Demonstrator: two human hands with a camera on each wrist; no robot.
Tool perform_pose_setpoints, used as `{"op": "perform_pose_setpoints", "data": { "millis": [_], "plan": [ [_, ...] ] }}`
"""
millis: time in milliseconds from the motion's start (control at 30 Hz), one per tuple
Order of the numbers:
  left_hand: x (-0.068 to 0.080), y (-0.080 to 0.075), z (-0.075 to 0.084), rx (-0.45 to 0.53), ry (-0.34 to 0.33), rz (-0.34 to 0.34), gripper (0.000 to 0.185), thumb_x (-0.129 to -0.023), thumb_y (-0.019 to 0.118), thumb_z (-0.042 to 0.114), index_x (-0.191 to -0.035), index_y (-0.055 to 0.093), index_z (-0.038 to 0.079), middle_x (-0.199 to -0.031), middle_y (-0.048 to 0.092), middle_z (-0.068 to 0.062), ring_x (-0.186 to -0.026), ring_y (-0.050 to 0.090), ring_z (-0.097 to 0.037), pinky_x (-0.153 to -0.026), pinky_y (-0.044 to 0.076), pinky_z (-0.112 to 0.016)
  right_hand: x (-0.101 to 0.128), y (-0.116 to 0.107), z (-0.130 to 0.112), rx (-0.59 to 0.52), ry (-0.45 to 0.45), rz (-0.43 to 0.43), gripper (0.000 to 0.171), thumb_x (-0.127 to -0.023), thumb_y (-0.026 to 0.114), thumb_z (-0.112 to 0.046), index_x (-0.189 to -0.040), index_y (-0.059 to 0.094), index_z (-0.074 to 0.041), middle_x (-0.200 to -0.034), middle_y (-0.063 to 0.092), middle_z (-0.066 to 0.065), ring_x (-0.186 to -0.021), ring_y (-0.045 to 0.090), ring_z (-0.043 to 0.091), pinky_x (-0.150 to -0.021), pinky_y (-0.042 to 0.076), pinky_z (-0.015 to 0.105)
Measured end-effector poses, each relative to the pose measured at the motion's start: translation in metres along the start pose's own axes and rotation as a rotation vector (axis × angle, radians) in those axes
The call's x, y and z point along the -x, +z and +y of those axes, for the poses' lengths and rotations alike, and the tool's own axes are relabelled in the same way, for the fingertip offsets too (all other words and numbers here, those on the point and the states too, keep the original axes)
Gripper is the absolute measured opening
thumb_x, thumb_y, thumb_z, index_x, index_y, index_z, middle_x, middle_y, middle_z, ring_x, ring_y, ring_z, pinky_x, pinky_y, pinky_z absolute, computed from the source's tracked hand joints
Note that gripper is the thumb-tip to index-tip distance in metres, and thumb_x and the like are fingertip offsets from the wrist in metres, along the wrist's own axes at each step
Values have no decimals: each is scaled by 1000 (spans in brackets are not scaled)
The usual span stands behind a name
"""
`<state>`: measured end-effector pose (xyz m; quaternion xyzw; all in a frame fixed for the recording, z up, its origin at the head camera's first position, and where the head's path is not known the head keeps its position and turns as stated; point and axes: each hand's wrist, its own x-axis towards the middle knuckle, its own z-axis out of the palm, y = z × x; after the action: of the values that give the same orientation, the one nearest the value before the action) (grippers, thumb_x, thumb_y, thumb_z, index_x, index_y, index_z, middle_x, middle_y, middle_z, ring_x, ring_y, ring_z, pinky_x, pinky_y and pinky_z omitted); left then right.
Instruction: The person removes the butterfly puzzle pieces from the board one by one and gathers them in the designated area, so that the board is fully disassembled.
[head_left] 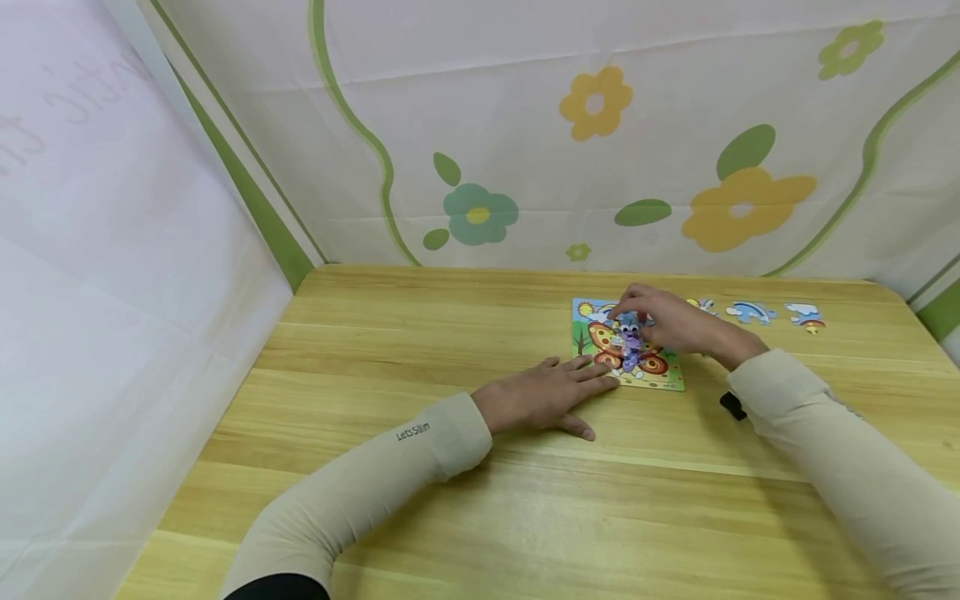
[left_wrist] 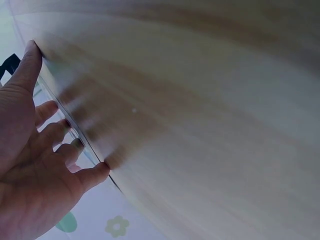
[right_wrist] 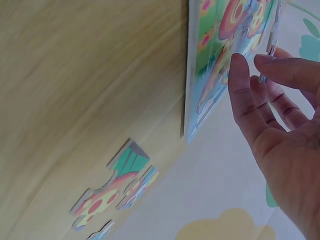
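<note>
A butterfly jigsaw board (head_left: 663, 382) lies on the wooden table, its picture showing a cartoon figure with red-orange wings. Over its upper middle, my right hand (head_left: 667, 323) pinches a thin puzzle piece (right_wrist: 273, 37) between thumb and fingers. The piece is tilted up on edge, seen nearly side-on in the right wrist view, so most of its print is hidden. My left hand (head_left: 542, 395) lies palm down with fingers spread, fingertips on the board's near left edge and thumb out on the table. From the left wrist, the fingers (left_wrist: 92, 176) show straight, touching the surface.
Loose puzzle pieces lie right of the board along the back: a cloud piece (head_left: 806, 315), a rainbow piece (head_left: 751, 312) and others. In the right wrist view, a red-spotted piece (right_wrist: 102, 197) lies nearby. A small black object (head_left: 732, 406) shows by the right cuff. A flowered curtain (head_left: 525, 133) borders the table.
</note>
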<state>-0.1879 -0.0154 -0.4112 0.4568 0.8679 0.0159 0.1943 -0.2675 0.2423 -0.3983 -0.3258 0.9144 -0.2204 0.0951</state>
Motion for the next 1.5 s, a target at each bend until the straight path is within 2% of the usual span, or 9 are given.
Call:
{"op": "perform_pose_setpoints", "data": {
  "millis": [200,467,667,933,1167,1500],
  "plan": [
    [-1,0,1,-4,-6,-8,84,-103,52,59,-171,14,26,-178,9,4,-166,6,-22,-131,21,-53,5,-4,-1,-13,22,10,45,-92,60,16,-132,69,-1,-129,60,19,-95,60,24,-76,52,39],
    [-1,1,0,1,-5,0,85,-103,53,59,-171,14,26,-178,9,4,-166,7,-22,-131,21,-53,16,-14,5,-1,29,32,45,-91,57,17,-131,68,1,-129,59,17,-90,57,23,-71,50,31],
    [-1,1,-1,5,-1,5,85,-103,53,59,-171,14,26,-178,9,4,-166,7,-21,-131,20,-53,27,-20,14,5,41,41,43,-92,57,18,-130,68,1,-128,59,18,-93,58,22,-75,54,37],
    [0,0,0,25,-1,2,85,-103,54,58,-171,14,25,-178,8,4,-166,6,-21,-132,19,-53,43,-25,27,21,41,59,48,-87,54,23,-127,70,1,-124,59,16,-84,53,18,-66,46,28],
    [1,0,0,14,6,7,85,-103,53,58,-171,14,25,-179,9,4,-166,6,-21,-132,19,-53,53,-29,33,12,65,55,51,-83,53,24,-126,70,1,-124,59,17,-82,49,18,-65,43,26],
    [1,-1,1,10,3,5,85,-103,54,58,-170,14,24,-179,9,3,-166,7,-21,-131,20,-53,69,-33,49,54,97,77,48,-86,57,21,-125,71,-1,-124,61,16,-90,57,22,-65,46,25]
  ]
}}
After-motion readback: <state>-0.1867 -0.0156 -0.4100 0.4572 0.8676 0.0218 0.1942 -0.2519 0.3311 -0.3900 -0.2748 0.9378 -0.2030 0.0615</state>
